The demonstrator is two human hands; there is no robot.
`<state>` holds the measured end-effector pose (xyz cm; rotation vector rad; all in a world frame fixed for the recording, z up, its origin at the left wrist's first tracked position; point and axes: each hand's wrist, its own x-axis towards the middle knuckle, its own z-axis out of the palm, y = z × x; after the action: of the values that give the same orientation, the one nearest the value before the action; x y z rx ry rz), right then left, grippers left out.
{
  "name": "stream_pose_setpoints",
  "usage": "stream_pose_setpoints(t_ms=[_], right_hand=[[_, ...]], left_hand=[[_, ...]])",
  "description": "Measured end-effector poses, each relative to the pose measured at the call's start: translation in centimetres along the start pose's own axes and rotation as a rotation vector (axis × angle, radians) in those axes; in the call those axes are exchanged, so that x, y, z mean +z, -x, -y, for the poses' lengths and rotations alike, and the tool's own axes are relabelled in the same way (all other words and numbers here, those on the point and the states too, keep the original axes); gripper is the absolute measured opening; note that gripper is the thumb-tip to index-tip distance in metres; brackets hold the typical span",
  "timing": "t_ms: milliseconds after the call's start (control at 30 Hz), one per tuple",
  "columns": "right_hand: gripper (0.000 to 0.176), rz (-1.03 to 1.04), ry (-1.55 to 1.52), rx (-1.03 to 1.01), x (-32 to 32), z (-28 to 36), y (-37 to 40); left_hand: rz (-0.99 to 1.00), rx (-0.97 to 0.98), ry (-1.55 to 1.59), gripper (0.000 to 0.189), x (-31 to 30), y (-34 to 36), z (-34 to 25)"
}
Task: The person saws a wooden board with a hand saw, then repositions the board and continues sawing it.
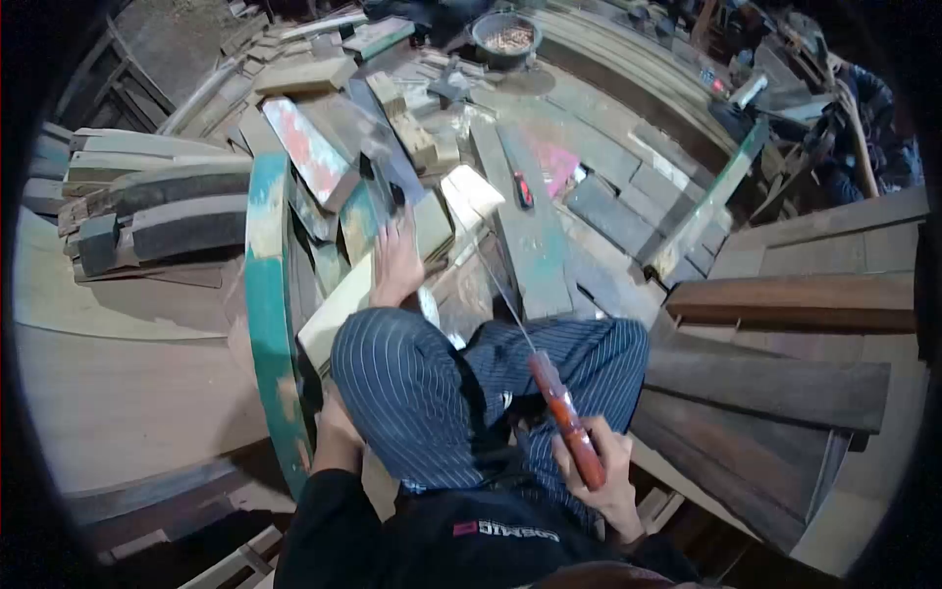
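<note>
My right hand [603, 476] is wrapped round the red-brown handle [569, 422] of a tool with a long thin blade [502, 293]. The blade slants up and left, its far end near a pale wood block [471, 196]. Beyond my left knee, my left hand [396, 257] reaches forward with fingers extended over the wood pieces, beside a pale plank [339, 312]; part of that arm is hidden by the knee. A curved green board [270, 294] stands left of my legs. A red and black object [524, 189] lies on a worn greenish board [535, 240].
Stacked dark curved timbers [191, 221] are at the left. Long brown beams [795, 299] lie at the right. A round tub [505, 39] stands at the back. Part of another person [868, 128] shows at the upper right. Scrap wood surrounds my legs.
</note>
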<state>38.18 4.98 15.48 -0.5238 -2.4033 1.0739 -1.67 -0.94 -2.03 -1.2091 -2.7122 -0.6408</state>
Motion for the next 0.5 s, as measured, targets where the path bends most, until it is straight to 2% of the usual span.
stream_pose_setpoints(t_ms=[33,67,100,133,200,333,433,467,500], right_hand=[[0.024,-0.029,0.018,-0.036,0.1,0.0,-0.6],[0.019,-0.071,-0.035,0.034,0.5,-0.4,-0.6],[0.02,-0.085,-0.128,0.061,0.6,-0.4,-1.0],[0.021,-0.062,-0.094,0.047,0.7,-0.9,-1.2],[0.021,-0.049,-0.074,0.001,1.0,-2.0,-1.7],[0.018,-0.13,-0.157,0.109,1.3,-1.7,-2.7],[0.018,-0.176,-0.164,0.089,1.6,-2.1,-2.7],[0.021,-0.192,-0.185,0.079,1.6,-1.9,-2.6],[0.024,-0.194,-0.237,0.088,1.8,-2.5,-2.2]], left_hand=[[0.007,-0.005,-0.005,0.093,-0.1,-0.1,-0.3],[0.025,0.022,-0.036,0.095,0.6,-0.2,0.5],[0.082,-0.031,-0.025,0.102,0.4,-0.4,0.3],[0.139,-0.048,0.022,0.108,-0.9,-0.4,-0.5],[0.11,0.033,0.02,0.108,-0.6,-0.1,-0.4],[0.083,0.158,0.08,0.115,-1.3,0.2,-0.1],[0.032,0.126,0.106,0.121,-0.6,0.3,0.8],[-0.038,0.197,0.108,0.121,-0.3,0.4,1.1],[-0.04,0.181,0.172,0.122,-0.1,0.6,1.4]])
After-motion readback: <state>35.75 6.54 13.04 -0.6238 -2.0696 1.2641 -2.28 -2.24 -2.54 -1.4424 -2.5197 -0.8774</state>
